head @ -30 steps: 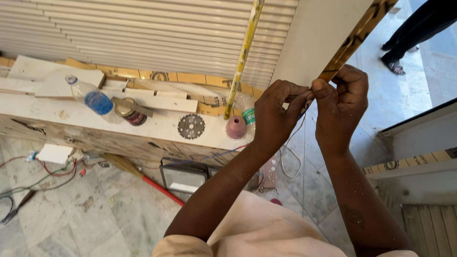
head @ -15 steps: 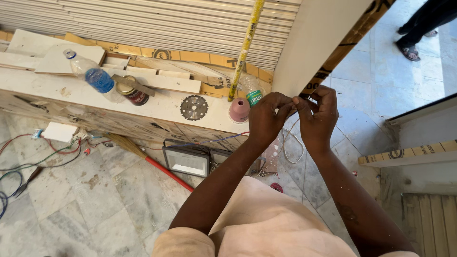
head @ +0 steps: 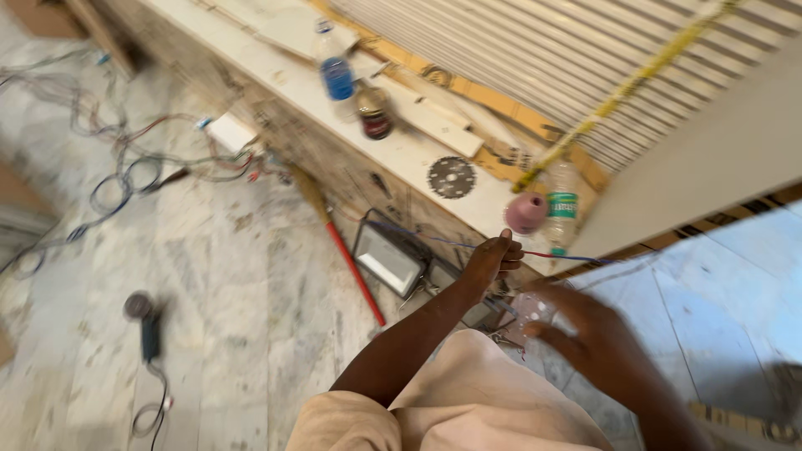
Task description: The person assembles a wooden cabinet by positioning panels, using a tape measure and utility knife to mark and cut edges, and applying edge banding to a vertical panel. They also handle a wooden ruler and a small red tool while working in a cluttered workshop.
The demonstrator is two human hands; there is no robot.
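Just right of centre, the left hand [head: 493, 257] pinches a thin red-and-blue wire [head: 568, 256] between closed fingertips — the wire runs off to the right. Lower right, the right hand [head: 589, 330] is blurred, its fingers loosely spread; whether it grips anything I cannot tell. Above them on the ledge [head: 276, 79] sit a pink spool [head: 526, 212] and a saw blade [head: 451, 177].

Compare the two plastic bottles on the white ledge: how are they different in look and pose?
The blue-label bottle lies on its side among the white boards; the green-label bottle stands upright beside the pink spool. The first sits far from the left hand; the second is close above it. Both are clear plastic with coloured labels.
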